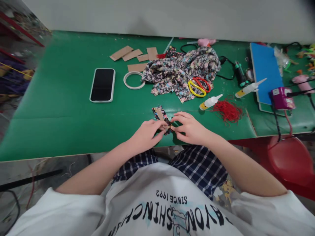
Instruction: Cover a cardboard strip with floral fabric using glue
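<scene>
Near the worktop's (pixel 61 131) front edge, we're seemingly folding the floral strip (pixel 159 114), left hand (pixel 147 132) and right hand (pixel 190 129) touching it (whether fingers clamp, we can't tell), which calls for even pressure.

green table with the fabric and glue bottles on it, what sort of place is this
Likely a small handicraft workshop, though a home craft corner is possible. The green-topped table holds floral fabric with scissors on it, cut cardboard pieces and glue bottles.
</scene>
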`<state>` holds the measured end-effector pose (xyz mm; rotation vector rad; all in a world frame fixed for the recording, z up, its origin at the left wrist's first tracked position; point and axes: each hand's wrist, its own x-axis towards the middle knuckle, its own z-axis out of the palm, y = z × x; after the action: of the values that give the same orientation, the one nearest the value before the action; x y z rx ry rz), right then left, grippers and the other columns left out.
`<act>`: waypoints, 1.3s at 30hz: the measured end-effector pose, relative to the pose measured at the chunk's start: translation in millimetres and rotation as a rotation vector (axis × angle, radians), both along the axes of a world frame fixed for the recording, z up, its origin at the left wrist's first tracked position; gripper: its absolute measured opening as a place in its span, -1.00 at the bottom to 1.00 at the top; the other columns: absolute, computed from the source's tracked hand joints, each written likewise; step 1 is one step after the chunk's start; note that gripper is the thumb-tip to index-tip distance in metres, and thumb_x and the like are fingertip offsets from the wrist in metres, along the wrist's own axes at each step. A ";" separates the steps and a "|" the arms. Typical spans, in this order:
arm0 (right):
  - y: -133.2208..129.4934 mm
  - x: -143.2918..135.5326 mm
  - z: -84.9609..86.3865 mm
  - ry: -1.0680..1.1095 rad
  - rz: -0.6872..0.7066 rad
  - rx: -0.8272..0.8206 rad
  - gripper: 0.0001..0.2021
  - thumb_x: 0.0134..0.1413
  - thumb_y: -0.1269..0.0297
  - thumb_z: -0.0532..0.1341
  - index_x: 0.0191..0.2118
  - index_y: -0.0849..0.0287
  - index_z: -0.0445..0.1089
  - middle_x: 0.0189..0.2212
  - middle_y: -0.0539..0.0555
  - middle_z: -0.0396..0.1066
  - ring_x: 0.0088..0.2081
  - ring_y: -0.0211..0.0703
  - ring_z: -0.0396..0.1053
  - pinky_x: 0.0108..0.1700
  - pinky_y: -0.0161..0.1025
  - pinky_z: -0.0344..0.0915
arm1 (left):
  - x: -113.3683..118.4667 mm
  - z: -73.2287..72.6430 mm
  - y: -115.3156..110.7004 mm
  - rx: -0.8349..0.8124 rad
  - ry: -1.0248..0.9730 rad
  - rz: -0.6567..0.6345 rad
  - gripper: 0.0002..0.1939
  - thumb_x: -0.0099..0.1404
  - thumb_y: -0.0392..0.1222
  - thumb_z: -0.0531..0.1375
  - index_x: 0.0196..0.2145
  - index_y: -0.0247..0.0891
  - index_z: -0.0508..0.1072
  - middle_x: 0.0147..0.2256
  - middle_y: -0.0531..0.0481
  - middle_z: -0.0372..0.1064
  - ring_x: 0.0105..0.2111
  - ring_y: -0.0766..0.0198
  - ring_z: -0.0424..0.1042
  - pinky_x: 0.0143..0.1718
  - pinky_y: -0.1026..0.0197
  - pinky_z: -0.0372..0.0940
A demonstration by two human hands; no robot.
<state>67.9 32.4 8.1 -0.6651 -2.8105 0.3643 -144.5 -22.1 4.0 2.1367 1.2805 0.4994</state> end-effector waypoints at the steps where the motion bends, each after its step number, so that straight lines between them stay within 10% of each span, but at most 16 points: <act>1: 2.2 -0.4 0.7 -0.001 0.004 -0.019 -0.78 0.02 0.35 0.11 -0.37 0.14 0.53 -0.15 0.14 0.37 0.04 -0.01 0.18 0.07 0.03 0.17 | -1.3 0.2 4.3 -0.046 -0.059 -0.001 -0.74 0.27 -0.27 0.02 -0.07 -0.23 0.26 -0.26 0.02 0.46 -0.19 0.24 0.39 -0.13 0.13 0.23; 7: 12.6 -5.4 3.5 0.034 -0.002 -0.114 -0.81 -0.01 0.36 0.15 -0.48 0.16 0.52 -0.27 0.12 0.41 -0.07 -0.06 0.25 0.00 -0.05 0.24 | -5.3 2.9 25.5 -0.176 -0.164 -0.002 -0.79 0.32 -0.24 -0.05 -0.13 -0.21 0.30 -0.35 0.10 0.45 -0.35 0.36 0.43 -0.27 0.29 0.29; 12: 6.1 -4.0 -3.0 0.126 -0.095 -0.176 -0.79 0.06 0.30 0.13 -0.44 0.17 0.51 -0.26 0.12 0.42 -0.10 -0.10 0.27 -0.03 -0.06 0.27 | -12.4 7.2 13.8 0.173 -0.050 0.169 -0.77 0.30 -0.27 -0.02 -0.12 -0.26 0.34 -0.26 -0.01 0.42 -0.34 0.32 0.39 -0.26 0.24 0.30; 18: -20.8 -3.6 -14.2 0.252 -0.212 -0.147 -0.81 0.07 0.36 0.13 -0.31 0.16 0.51 -0.25 0.11 0.42 -0.05 -0.10 0.24 0.01 -0.06 0.26 | -5.0 -15.3 -45.5 0.530 0.189 -0.192 -0.69 0.25 -0.36 0.02 -0.05 -0.32 0.34 0.02 -0.18 0.29 0.06 0.12 0.24 0.03 0.04 0.19; 28: -53.5 -7.7 -28.0 0.313 -0.334 -0.049 -0.76 0.05 0.39 0.13 -0.16 0.18 0.45 -0.20 0.13 0.40 0.01 -0.05 0.20 0.05 -0.02 0.25 | 2.1 -31.8 -66.0 0.432 0.305 -0.080 -0.55 0.34 -0.07 -0.03 0.13 -0.31 0.13 0.12 -0.11 0.19 0.14 0.16 0.15 0.14 0.03 0.03; 39: 4.3 -27.3 -20.2 0.348 -0.389 -0.162 -0.64 0.13 0.34 0.04 0.05 0.20 0.29 -0.07 0.17 0.39 0.00 -0.12 0.28 0.06 -0.07 0.24 | 6.5 -18.8 -40.8 0.360 0.074 0.101 -0.78 0.30 -0.28 0.02 -0.09 -0.29 0.29 -0.22 -0.07 0.43 -0.23 0.23 0.40 -0.19 0.14 0.31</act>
<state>40.6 36.7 -12.1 -1.0462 -2.2785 0.5713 -137.9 -62.8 -14.9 2.4098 1.4333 0.7478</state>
